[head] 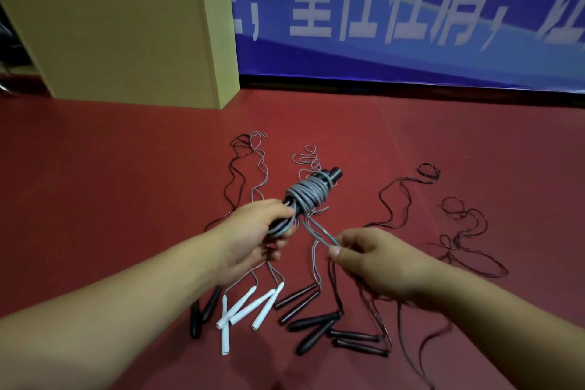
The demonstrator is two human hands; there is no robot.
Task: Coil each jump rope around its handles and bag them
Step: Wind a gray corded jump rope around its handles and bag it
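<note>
A person's two bare forearms reach forward over a red floor (126,168). The left hand (253,231) is clenched around a pair of dark handles (332,175), held up above the floor and pointing away from the viewer. A grey rope (308,195) is already wound in thick turns around those handles, near the far end. The right hand (370,258) pinches the last loose loop (319,233) of that rope between thumb and fingers, just beside the left hand.

On the floor below lie more uncoiled ropes: white handles (245,305) crossed over one another, and several dark handles (311,323) to either side, their thin cords (400,196) trailing away in wavy lines. A tan box (126,44) stands at the back left against a blue banner (411,16) with white lettering. No bag is visible.

The rope looks light, limp and fairly smooth, so the turns would likely slip and spring loose unless kept taut. The stiff handles are the sound place to grip; the free loop probably wants tucking under a turn.
</note>
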